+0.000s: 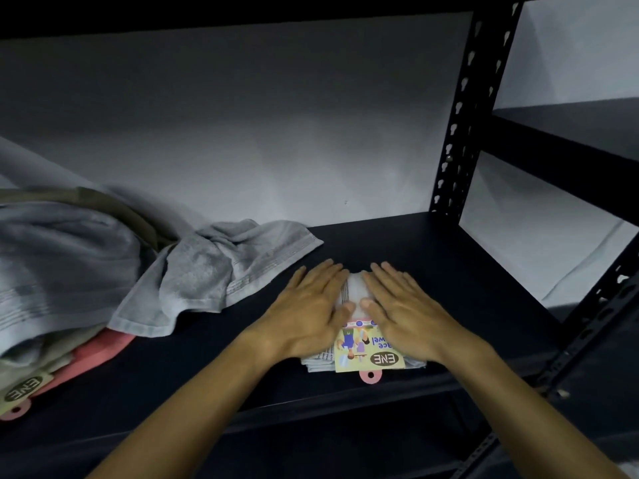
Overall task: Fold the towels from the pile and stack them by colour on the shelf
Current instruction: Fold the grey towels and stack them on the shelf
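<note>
A small folded white towel [356,288] lies on the dark shelf board [449,264], with a colourful card label [366,354] and pink hang tab at its near edge. My left hand [307,305] and my right hand [404,305] rest flat on top of it, side by side, fingers stretched out and pointing away from me. To the left sits the pile of unfolded towels: a crumpled grey towel [207,274] nearest, a larger blue-grey towel [58,264] behind it, and a pink towel [103,350] underneath.
A black slotted upright post [463,112] stands at the back right of the shelf, with another post [594,312] at the front right. A white wall is behind. A labelled beige towel [24,388] pokes out at the lower left. A further shelf level lies below.
</note>
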Motion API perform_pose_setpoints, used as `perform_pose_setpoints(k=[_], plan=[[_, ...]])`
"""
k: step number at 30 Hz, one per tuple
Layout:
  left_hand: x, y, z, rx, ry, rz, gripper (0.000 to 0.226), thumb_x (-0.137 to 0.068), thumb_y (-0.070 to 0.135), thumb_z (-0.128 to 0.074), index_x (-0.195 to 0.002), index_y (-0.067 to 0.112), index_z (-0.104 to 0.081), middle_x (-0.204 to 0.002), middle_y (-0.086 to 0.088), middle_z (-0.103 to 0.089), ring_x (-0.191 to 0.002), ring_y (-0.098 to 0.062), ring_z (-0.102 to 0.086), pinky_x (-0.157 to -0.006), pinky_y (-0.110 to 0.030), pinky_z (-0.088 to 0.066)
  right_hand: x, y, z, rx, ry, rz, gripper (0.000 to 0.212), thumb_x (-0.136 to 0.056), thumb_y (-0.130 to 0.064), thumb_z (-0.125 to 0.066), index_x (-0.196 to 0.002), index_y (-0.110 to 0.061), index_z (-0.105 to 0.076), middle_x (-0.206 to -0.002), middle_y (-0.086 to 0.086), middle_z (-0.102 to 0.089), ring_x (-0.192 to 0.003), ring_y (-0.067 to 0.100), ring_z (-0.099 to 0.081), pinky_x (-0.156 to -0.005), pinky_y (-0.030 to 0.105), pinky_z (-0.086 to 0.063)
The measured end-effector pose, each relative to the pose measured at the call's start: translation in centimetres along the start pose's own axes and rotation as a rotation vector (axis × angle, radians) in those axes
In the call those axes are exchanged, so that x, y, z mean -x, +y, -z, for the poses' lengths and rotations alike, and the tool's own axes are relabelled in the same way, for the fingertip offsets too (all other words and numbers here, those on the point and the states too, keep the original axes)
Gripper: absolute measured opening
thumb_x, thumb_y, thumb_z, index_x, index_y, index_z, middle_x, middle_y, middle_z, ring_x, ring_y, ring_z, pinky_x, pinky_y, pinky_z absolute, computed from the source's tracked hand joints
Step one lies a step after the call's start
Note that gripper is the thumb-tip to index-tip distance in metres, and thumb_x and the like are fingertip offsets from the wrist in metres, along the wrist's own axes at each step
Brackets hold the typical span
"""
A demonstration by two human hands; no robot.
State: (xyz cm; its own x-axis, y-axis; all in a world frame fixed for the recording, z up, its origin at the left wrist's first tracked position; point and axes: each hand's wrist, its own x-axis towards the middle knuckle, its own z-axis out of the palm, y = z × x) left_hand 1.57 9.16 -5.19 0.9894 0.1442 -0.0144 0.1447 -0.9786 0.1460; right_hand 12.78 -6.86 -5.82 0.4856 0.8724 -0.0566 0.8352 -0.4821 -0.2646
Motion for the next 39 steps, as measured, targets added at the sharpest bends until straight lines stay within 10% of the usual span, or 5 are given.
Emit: perform_pose_setpoints(k=[12, 18, 22, 31, 39], plan=[[0.0, -2.8, -0.7, 0.173, -0.195, 0.024, 0.059, -0.104, 0.051, -0.010, -0.158, 0.030, 0.002, -0.163, 0.016, 0.005, -0.144, 0.005, 0.014, -0.122, -0.033, 0.007, -0.5, 0.4, -0.2, 0.104, -0.170, -0.077, 0.058, -0.101, -0.052, -0.005, -0.148, -0.030, 0.021, -0.158, -0.007, 0.026, -0.143, 0.008, 0.025, -0.119, 0.041, 0.014], [-1.2, -5.1, 3.3, 0.195, 0.127, -0.052, 0.062, -0.094, -0.004, -0.045, -0.149, 0.026, -0.040, -0.156, 0.003, -0.036, -0.145, -0.012, -0.026, -0.113, -0.020, -0.016, 2.5, -4.7, 0.5, 0.179, 0.508, -0.002, 0.056, -0.093, -0.050, -0.027, -0.112, -0.019, -0.069, -0.119, 0.000, -0.066, -0.115, 0.021, -0.059, -0.089, 0.035, -0.051], [-1.5, -4.0, 3.4, -0.047, -0.098, -0.243, 0.076, -0.088, -0.002, -0.048, -0.152, 0.035, -0.031, -0.161, 0.011, -0.023, -0.147, -0.008, -0.018, -0.120, -0.028, -0.013, 3.5, -7.3, -2.5, 0.131, 0.404, -0.010, 0.058, -0.089, -0.060, -0.035, -0.106, -0.018, -0.072, -0.112, 0.003, -0.068, -0.103, 0.022, -0.063, -0.077, 0.035, -0.057], [4.4, -5.8, 1.1, -0.092, 0.028, -0.195, 0.069, -0.083, 0.009, -0.052, -0.149, 0.026, -0.041, -0.144, 0.010, -0.040, -0.130, -0.009, -0.037, -0.110, -0.024, -0.026, 3.3, 1.3, 1.3, 0.217, -0.063, 0.222, 0.053, -0.103, -0.024, -0.033, -0.147, -0.051, -0.020, -0.154, -0.007, 0.025, -0.138, 0.015, 0.039, -0.116, 0.035, 0.020], [6.9, 0.1, -0.8, -0.153, 0.252, -0.195, 0.055, -0.091, 0.061, -0.039, -0.117, 0.023, -0.068, -0.100, 0.012, -0.061, -0.093, -0.008, -0.059, -0.083, -0.029, -0.049, 2.5, 1.9, 1.7, 0.278, 0.406, 0.430, 0.058, -0.063, 0.011, -0.069, -0.114, -0.018, -0.072, -0.121, 0.010, -0.062, -0.121, 0.031, -0.055, -0.077, 0.039, -0.058]])
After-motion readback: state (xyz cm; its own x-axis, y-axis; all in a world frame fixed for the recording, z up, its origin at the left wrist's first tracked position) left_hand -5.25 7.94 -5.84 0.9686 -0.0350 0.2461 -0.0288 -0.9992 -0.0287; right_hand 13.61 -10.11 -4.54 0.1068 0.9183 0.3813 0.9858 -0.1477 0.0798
